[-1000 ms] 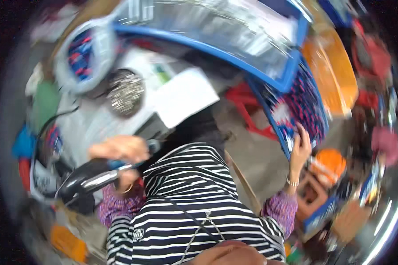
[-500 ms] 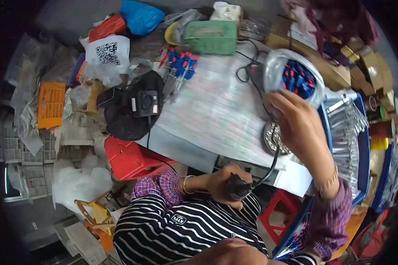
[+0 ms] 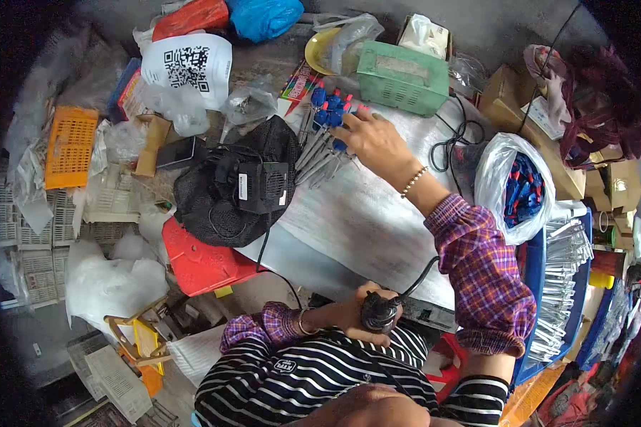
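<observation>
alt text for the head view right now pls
A person's right hand is over blue-and-red-handled tools on a cluttered worktable, while the left hand holds a black corded tool. A blue tray of metal rods stands at right.

Small assembly workshop. Workbench [image 3: 395, 210] with blue-handled tools [image 3: 322, 116], bag [image 3: 491, 171] of blue-and-red parts [image 3: 523, 188]. Tray [image 3: 532, 274] of metal rods [image 3: 557, 292], cardboard boxes [image 3: 502, 96], orange crate [image 3: 73, 146] around.

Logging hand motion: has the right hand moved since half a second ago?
Yes: against the green box, the right hand moved left, from lower right to just below it, by the blue-handled tools.
</observation>
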Tool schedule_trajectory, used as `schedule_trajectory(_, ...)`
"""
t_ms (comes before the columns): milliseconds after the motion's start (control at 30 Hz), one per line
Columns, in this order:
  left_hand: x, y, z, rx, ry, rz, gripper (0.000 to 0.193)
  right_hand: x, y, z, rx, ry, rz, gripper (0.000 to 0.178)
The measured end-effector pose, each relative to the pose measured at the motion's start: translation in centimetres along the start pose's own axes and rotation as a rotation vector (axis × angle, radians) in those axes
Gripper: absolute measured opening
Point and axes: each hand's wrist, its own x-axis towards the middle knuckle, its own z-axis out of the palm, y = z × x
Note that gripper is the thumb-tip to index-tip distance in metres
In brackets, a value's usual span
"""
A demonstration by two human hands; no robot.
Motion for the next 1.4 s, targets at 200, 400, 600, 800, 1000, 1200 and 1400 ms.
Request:
schedule_trajectory(200,-1.2,-1.8,0.2,-0.031,0.010,-0.018,0.046,-3.6,-0.8,-1.7,0.166,0.032,0.092,0.023)
schedule_trajectory(400,0.4,-1.4,1.1,-0.189,-0.138,-0.063,0.043,-9.1,-1.7,-10.9,0.374,0.177,0.381,0.026)
schedule_trajectory(600,4.0,0.9,2.1,-0.354,-0.169,-0.019,0.033,-22.7,-4.8,-21.2,0.840,0.657,0.892,0.030)
schedule_trajectory(800,9.2,0.9,5.6,-0.420,-0.322,0.110,0.035,-38.4,-11.6,-18.4,1.332,1.086,1.382,0.025)
schedule_trajectory(1000,12.8,-0.1,10.6,-0.319,-0.398,0.237,0.043,-42.3,-17.5,-10.9,1.599,0.891,1.650,0.025)
schedule_trajectory(1200,15.1,-0.7,14.1,-0.175,-0.496,0.336,0.043,-40.9,-18.0,-7.3,1.666,0.874,1.600,0.023)
schedule_trajectory(1400,16.1,-0.9,15.2,-0.098,-0.629,0.418,0.046,-40.7,-18.2,-5.6,1.669,0.962,1.600,0.021)
